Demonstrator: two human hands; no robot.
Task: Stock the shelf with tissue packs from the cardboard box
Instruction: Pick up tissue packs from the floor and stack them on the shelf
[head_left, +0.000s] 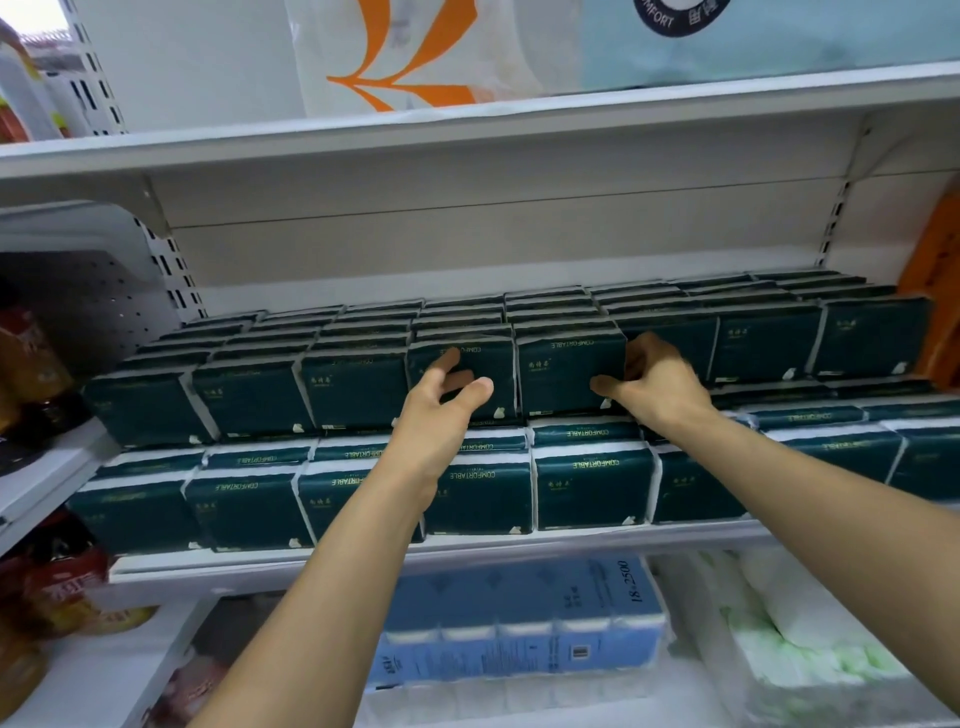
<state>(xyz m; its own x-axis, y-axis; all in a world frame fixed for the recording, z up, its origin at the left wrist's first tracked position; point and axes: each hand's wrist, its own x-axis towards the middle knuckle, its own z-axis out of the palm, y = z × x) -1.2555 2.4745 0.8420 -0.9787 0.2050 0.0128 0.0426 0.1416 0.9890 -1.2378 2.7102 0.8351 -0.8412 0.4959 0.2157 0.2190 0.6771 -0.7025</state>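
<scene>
Head view: left hand (447, 387) rests relaxed on 1 tissue pack (462, 379); right hand (657, 382) pinches its neighbour (569, 374). Uneven pushing could topple the upper row.

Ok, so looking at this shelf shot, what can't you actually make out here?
- Cardboard box: nowhere in the head view, out of frame.
- Tissue packs behind the front row: only top edges show, so how deep the rows run is unclear.
- Right hand: motion-blurred; its grip on the pack is uncertain.
- Blue tissue bundle on the lower shelf: small print unreadable.
</scene>
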